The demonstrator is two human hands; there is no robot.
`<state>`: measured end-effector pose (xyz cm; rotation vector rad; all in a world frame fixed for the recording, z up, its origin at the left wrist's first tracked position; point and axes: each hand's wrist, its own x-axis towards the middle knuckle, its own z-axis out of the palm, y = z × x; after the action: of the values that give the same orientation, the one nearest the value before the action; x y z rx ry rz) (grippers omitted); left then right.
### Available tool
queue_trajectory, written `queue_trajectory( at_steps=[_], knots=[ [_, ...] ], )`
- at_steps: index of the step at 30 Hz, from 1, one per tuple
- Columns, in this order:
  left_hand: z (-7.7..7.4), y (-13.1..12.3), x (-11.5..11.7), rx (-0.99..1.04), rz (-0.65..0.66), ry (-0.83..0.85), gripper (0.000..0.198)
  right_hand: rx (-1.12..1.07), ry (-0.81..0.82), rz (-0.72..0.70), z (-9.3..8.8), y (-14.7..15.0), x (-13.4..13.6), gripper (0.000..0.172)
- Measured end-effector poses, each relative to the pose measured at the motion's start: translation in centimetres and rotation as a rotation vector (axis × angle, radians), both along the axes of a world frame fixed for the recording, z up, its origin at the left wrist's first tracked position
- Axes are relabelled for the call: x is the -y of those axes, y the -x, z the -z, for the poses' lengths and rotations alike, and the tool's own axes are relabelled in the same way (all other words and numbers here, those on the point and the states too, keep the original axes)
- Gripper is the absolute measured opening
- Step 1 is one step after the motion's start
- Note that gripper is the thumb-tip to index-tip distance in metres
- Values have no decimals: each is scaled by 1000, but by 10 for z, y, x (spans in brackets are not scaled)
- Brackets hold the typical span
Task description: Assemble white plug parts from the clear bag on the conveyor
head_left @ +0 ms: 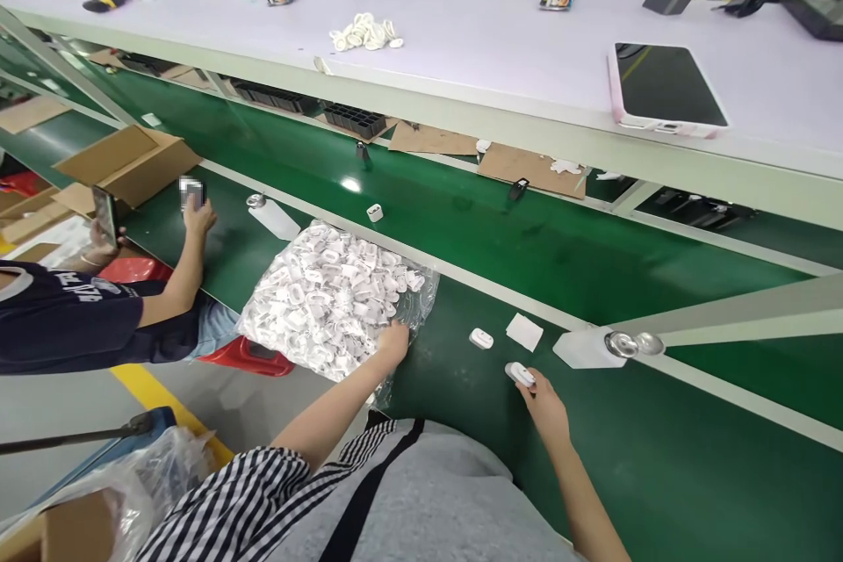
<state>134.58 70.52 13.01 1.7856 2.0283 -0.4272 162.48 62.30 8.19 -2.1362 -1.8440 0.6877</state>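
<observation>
My left hand [393, 341] is at the right side of a clear plastic bag [421, 294] filled with small white plastic parts [329, 281]. Its fingers point down among the parts and the film, so their grip is hidden. In my right hand [548, 408] is a small white oval plastic part [520, 374], pinched between thumb and fingers just above the green work surface. A similar white oval part [481, 338] lies to its left. Beyond the hand are a folded white cloth or paper pad [525, 332] and a white bottle with a metal top [593, 347], lying along the bench.
A green conveyor belt [448, 228] runs behind the bench [691, 439], carrying a few small parts. Above is a pale shelf [461, 35] with a phone [668, 88] and white rings [366, 32]. At left a co-worker's hand [198, 215] holds a blurred-out item.
</observation>
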Motion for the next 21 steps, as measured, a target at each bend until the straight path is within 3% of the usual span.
queue_trajectory(
  at_steps=[4, 6, 9, 12, 14, 16, 19, 21],
  knots=[
    [-18, -3, 2, 107, 13, -49, 23, -22, -126, 167, -24, 1, 6, 49],
    [-29, -14, 9, 387, -6, -113, 21, -158, -165, 271, -40, 19, 10, 50],
    [-37, -39, 23, 1009, -100, -45, 19, -723, 22, 304, -58, 56, 10, 46],
    [-36, -64, 33, 1296, -183, 98, 17, -1244, 194, 328, -64, 86, 2, 39],
    [-35, -75, 30, 1261, -166, 96, 16, -1371, 173, 417, -63, 95, -4, 33],
    [-37, -75, 12, 1147, -12, 92, 16, -1398, 130, 497, -62, 95, -10, 29],
    [-45, -55, -49, 802, 115, 27, 18, -1427, 100, 581, -63, 87, -18, 28],
    [-49, -32, -104, 507, -83, -155, 21, -1467, 85, 663, -65, 79, -22, 30]
  ],
)
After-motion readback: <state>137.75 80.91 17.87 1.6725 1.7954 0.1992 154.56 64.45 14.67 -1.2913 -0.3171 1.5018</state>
